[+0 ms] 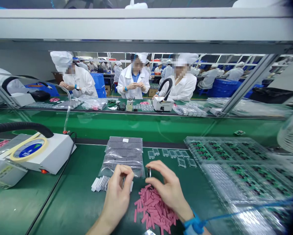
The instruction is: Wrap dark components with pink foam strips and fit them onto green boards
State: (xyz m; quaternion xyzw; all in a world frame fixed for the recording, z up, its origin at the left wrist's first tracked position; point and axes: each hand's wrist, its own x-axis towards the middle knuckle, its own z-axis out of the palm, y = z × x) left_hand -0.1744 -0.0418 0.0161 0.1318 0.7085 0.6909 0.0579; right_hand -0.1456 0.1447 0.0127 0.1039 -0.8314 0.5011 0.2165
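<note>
My right hand, with a blue wrist strap, pinches a small thin rectangular part between thumb and index finger. The part stands edge-on, dark with a bright rim; its exact kind does not show. To its left, my left hand is closed with thumb and fingertips together, and whatever they hold is hidden. Below the right hand lies a heap of pink strips. A row of small white pieces sits beside and partly behind the left hand. Several small clear frames lie farther back.
A clear bag of grey parts lies behind my hands. Clear trays with green circuit boards fill the right side. At left stand a white machine and its black cable. Co-workers sit beyond the clear partition.
</note>
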